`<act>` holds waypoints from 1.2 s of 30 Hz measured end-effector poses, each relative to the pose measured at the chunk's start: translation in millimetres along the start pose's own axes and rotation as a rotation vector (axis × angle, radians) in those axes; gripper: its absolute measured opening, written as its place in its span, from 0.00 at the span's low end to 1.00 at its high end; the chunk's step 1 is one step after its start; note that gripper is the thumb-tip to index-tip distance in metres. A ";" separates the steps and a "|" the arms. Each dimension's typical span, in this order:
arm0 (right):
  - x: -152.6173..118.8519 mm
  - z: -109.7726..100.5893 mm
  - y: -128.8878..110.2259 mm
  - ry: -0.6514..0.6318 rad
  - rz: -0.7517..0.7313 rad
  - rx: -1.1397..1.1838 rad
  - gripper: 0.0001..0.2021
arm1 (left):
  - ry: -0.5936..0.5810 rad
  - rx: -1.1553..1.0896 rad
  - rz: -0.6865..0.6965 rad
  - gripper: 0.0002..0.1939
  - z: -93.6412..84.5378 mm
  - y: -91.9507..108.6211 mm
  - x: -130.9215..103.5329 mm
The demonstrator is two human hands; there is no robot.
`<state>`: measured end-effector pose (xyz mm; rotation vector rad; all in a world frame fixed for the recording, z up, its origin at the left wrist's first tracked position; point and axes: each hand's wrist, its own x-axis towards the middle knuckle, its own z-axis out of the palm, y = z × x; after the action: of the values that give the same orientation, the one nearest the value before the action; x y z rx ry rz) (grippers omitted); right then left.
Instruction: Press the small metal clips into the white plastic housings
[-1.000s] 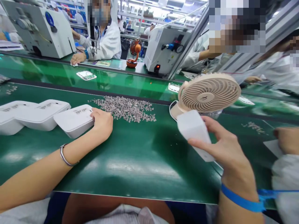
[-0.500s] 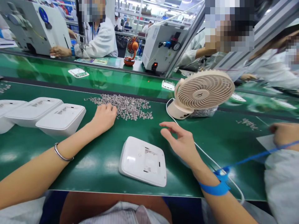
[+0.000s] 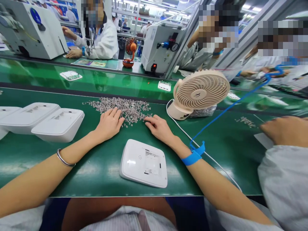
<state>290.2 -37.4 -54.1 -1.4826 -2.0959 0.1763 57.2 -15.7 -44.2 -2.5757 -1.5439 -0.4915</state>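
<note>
A spread heap of small shiny metal pieces [image 3: 130, 107] lies on the green work surface, too fine to make out singly. My left hand [image 3: 108, 125] rests at its near left side, fingers laid on the pieces and thumb apart. At the heap's right edge is my right hand [image 3: 160, 130], fingers bent, with a small gap between thumb and forefinger; no held piece can be made out. Closer to me, between my forearms, a white plastic housing [image 3: 134, 165] with a rectangular recess lies untouched.
More white housings [image 3: 59, 123] stand at the left. A beige fan [image 3: 199, 93] and its white cable [image 3: 209, 155] are on the right. A blue cord [image 3: 228, 109] runs from my right wristband. A co-worker's hand [image 3: 286, 130] is at far right. Boards lie on the conveyor [image 3: 115, 80] beyond.
My right hand has moved left and away from me, from beside the housing to the heap's edge. My left hand's fingers have uncurled and spread. The view has shifted slightly.
</note>
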 end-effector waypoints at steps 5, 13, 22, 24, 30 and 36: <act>-2.1 1.6 -1.6 -0.040 -0.076 -0.143 0.12 | 0.065 -0.046 0.035 0.21 -0.1 -2.0 -0.6; -4.0 -2.2 -0.4 0.164 0.053 0.051 0.07 | -0.013 -0.105 0.273 0.15 -6.3 3.0 -1.7; -4.1 0.6 11.6 0.348 0.355 0.298 0.09 | 0.025 -0.112 0.303 0.18 -7.5 1.3 -4.8; -4.5 1.2 10.8 0.335 0.333 0.288 0.10 | -0.036 -0.091 0.363 0.18 -10.3 3.4 -5.8; -6.6 -2.8 8.5 0.301 0.266 0.226 0.07 | -0.120 -0.019 0.167 0.24 -12.4 8.9 -8.3; -7.6 -4.6 -8.5 0.226 0.095 0.145 0.08 | -0.147 -0.022 0.273 0.25 -10.7 11.7 -3.7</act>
<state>287.3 -48.4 -49.6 -1.4451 -1.7971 0.1828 63.5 -27.1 -34.4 -2.8348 -1.1994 -0.2982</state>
